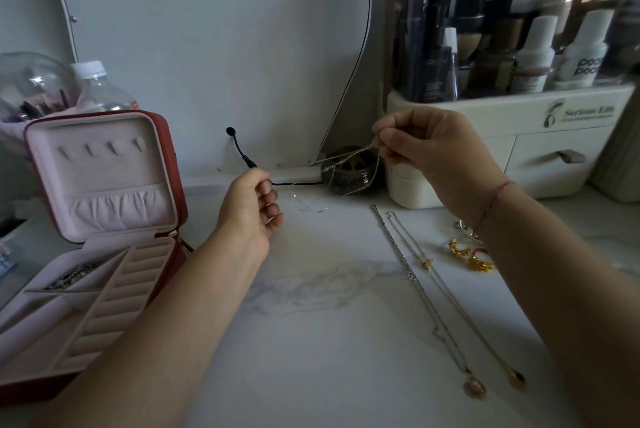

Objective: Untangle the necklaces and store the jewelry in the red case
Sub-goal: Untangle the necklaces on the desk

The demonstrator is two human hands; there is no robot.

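Observation:
A thin silver chain (346, 159) stretches in the air between my two hands, with loops hanging down toward the table. My right hand (429, 147) pinches its upper end; my left hand (252, 209) pinches the lower end, lower and to the left. The red case (173, 164) stands open at the left, pink inside, with a dark chain (71, 277) in one compartment. Two long necklaces (433, 292) with pendants lie straight on the marble table at the right. Gold earrings (471, 258) lie beside my right forearm.
A cream cosmetics organiser (554, 136) full of bottles stands at the back right, a small dark jar (353, 168) next to it. A mirror (207, 46) with a black cable (242, 154) leans behind. A plastic bottle (97, 88) and a clear dome are behind the case.

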